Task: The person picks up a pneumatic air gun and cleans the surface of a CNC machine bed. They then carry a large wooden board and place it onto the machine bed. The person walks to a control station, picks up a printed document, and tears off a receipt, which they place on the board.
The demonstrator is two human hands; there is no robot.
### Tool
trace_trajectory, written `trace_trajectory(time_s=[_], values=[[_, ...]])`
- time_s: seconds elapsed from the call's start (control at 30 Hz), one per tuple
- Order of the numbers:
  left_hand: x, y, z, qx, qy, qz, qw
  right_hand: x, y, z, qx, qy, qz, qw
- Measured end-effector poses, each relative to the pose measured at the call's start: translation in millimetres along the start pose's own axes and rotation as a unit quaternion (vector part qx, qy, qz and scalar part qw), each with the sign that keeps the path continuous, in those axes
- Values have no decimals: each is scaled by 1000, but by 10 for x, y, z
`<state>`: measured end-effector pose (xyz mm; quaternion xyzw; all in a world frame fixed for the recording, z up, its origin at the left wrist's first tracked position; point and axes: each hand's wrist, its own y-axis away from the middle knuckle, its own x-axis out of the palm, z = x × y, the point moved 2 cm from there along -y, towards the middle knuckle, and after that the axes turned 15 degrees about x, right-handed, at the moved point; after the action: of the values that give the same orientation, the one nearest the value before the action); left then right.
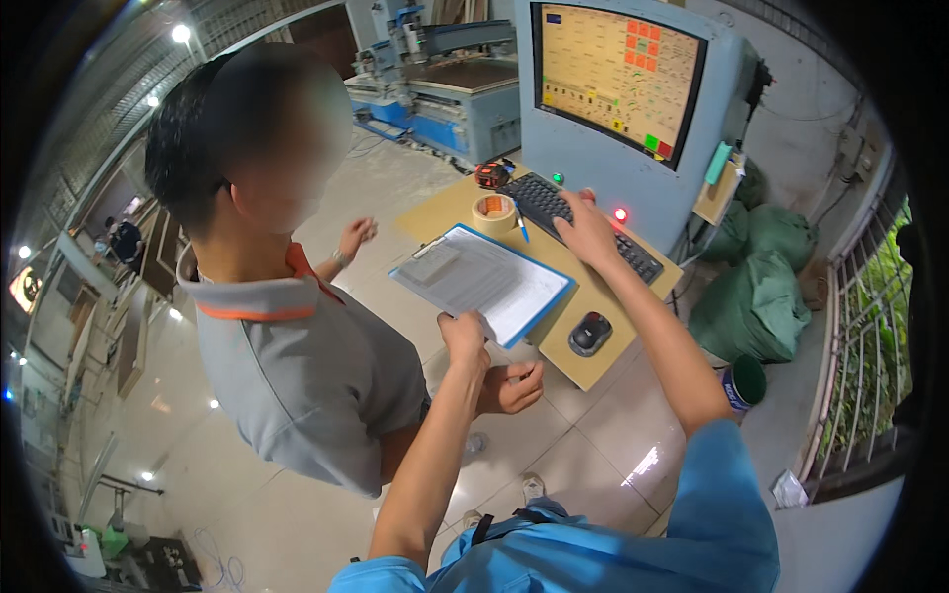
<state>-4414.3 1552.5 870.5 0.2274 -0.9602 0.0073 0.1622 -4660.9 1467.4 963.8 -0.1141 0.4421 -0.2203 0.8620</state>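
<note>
My left hand (465,341) is closed on the near edge of a blue clipboard (539,321), which carries printed white sheets (484,272) under its clip. Part of the clipboard lies over the yellowish desk board (613,346). My right hand (585,232) rests on a black keyboard (539,203), fingers stretched over the keys and holding nothing. Beyond the clipboard sit a roll of tape (493,212) and a blue pen (521,223). Nearer me on the board is a black computer mouse (590,334).
A co-worker (287,366) in a grey shirt stands at my left, one hand (511,387) close to my left wrist. The blue machine cabinet (593,168) with its lit screen (613,79) rises behind the keyboard. Green sacks (756,306) and a can (741,381) stand at the right.
</note>
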Motion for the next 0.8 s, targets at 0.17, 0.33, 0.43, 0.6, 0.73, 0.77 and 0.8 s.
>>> trace_trajectory(time_s=[0.17, 0.33, 0.43, 0.6, 0.73, 0.77, 0.8], values=[[-94, -83, 78, 16, -124, 30, 992, 1031, -656, 289, -45, 85, 190, 977], [-81, -108, 146, -12, -144, 32, 989, 1382, -1019, 417, -41, -16, 187, 981], [43, -172, 293, -5, -125, 47, 991, 1061, -855, 419, -106, -69, 157, 979], [287, -378, 476, 47, -210, 62, 975, 644, -312, 304, -67, -90, 225, 968], [314, -439, 416, 133, -276, 112, 945, 688, -68, 307, -106, 10, 235, 966], [298, -429, 396, 126, -297, 135, 937, 725, -35, 314, -109, 19, 241, 964], [270, -415, 366, 132, -267, 138, 944, 757, -7, 312, -95, 28, 245, 965]])
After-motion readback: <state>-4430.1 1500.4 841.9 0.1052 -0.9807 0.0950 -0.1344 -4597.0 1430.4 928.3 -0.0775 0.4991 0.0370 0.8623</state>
